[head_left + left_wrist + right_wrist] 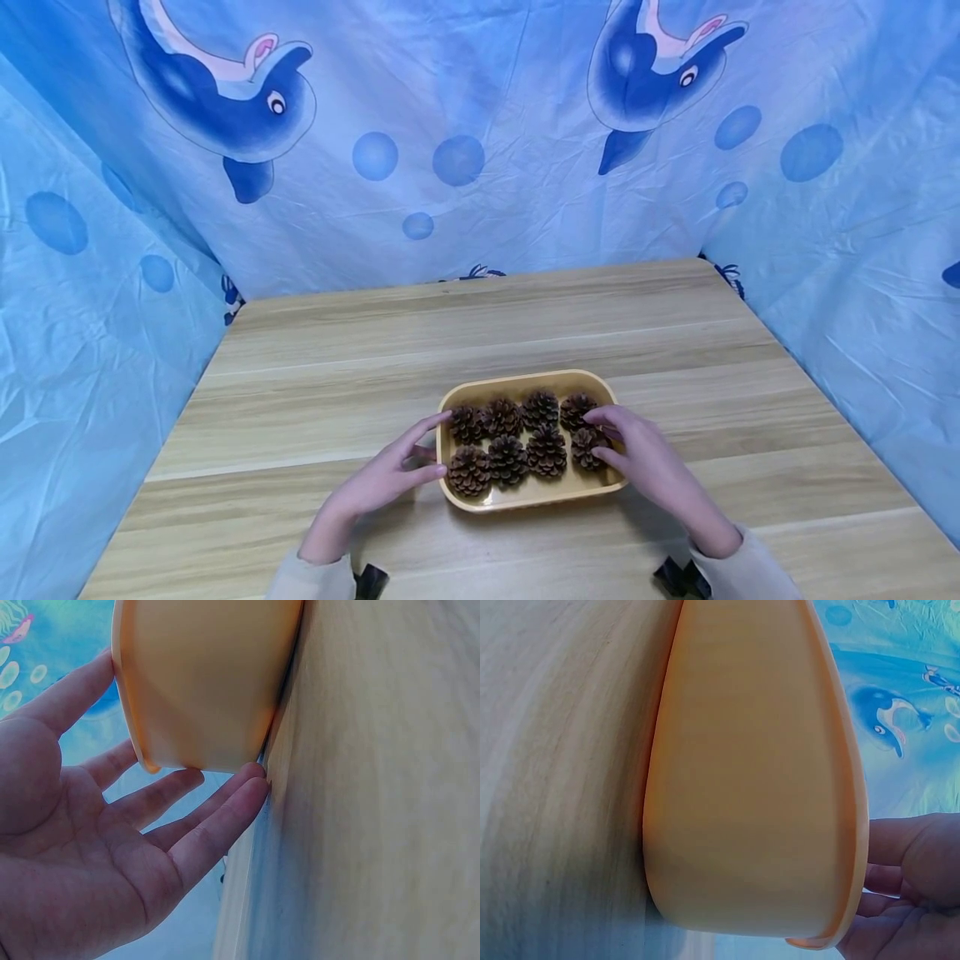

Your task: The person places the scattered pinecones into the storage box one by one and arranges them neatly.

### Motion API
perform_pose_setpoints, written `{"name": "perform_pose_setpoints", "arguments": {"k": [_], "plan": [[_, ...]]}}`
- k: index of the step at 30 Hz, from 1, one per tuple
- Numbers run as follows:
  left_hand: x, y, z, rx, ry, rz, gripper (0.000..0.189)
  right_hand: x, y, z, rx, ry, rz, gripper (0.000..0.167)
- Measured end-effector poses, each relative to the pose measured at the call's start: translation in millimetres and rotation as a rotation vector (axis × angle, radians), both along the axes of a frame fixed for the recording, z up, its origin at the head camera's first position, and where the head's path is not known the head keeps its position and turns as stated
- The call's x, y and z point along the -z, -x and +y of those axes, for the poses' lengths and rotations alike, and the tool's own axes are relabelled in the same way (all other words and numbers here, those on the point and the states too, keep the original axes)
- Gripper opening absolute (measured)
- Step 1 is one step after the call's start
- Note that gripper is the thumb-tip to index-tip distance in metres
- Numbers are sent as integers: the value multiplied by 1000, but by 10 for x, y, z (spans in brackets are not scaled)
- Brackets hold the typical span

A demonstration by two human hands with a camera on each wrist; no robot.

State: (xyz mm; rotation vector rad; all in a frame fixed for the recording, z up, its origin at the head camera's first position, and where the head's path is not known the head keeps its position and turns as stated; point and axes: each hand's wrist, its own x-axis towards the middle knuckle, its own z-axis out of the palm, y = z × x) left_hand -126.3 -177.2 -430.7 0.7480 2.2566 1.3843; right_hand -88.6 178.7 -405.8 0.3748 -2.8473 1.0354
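A yellow plastic tray [536,499] with rounded corners stands on the table, holding several brown pine cones [546,452] in two rows. At its left end is my left hand [386,477], thumb and fingers spread. In the left wrist view, the fingertips of the left hand [97,832] lie against the tray's outer wall [202,682]. My right hand [647,457] reaches over the right rim, thumb and fingers apart above the two rightmost pine cones [585,450]. The tray wall [750,765] hides the fingertips of the right hand [926,881] in the right wrist view.
The wooden table [315,400] extends around the tray on every side. Blue cloth curtains [510,217] printed with dolphins and bubbles enclose it at the back and both sides. Dark straps [681,577] show at both sleeves.
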Motion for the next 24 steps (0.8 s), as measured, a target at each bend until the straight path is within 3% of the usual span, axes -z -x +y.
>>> {"name": "perform_pose_setpoints", "arguments": {"k": [10, 16, 24], "plan": [[-4, -12, -1, -16, -7, -5, 78, -34, -11, 41, -12, 110, -30, 38], [-26, -16, -40, -29, -11, 15, 78, -52, 4, 143, -28, 190, 19, 34], [-104, 16, -125, -76, -2, 37, 72, -92, 43, 293, 46, 180, 23, 32]]}}
